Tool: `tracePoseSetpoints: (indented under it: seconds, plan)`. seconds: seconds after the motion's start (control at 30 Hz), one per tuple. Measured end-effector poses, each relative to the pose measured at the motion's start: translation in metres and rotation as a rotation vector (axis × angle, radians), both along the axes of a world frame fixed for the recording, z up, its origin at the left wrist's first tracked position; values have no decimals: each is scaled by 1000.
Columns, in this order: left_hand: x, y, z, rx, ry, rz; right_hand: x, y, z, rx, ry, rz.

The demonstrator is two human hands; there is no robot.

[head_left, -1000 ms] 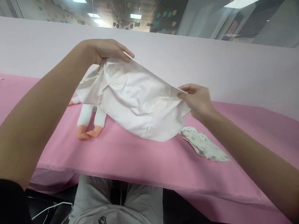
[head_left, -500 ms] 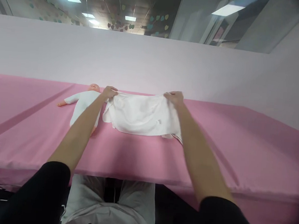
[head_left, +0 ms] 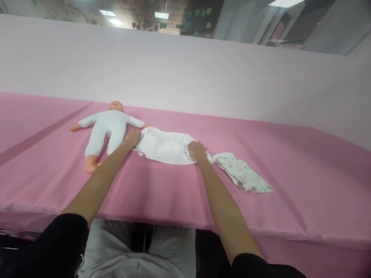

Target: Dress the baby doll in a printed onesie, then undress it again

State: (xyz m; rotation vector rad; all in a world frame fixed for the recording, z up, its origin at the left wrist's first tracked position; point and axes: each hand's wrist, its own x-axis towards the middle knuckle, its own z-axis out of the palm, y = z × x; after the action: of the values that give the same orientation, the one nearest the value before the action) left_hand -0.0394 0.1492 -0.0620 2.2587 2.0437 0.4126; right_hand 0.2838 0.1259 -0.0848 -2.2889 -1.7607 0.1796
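A white garment (head_left: pixel 165 145) lies spread flat on the pink table (head_left: pixel 175 189). My left hand (head_left: pixel 132 137) rests on its left edge, fingers curled on the cloth. My right hand (head_left: pixel 196 149) presses on its right edge. A baby doll (head_left: pixel 104 129) in a white suit lies on its back just left of the garment, head toward the wall, bare feet toward me. A small printed cloth (head_left: pixel 242 173) lies to the right of my right hand.
A pale pink partition wall (head_left: pixel 190 75) runs along the far side of the table. The table's front edge (head_left: pixel 178 224) is near my lap. Ceiling lights and heart decorations show above the partition.
The white garment was held up in the air, then lowered and laid flat on the table beside the doll. Both hands now rest low on its side edges.
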Motion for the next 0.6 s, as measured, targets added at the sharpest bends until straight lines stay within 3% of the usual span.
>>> tracePoseSetpoints:
  seconds: [0.13, 0.33, 0.5, 0.6]
  plan:
    - [1, -1, 4, 60, 133, 37, 3, -4, -3, -8, -40, 2]
    - [1, -13, 17, 184, 214, -47, 15, -5, -1, -7, -40, -124]
    - [20, -30, 9, 197, 92, -330, 31, -4, 5, -15, 23, -94]
    - [34, -39, -2, 103, 74, -429, 36, 3, 10, 4, 47, -65]
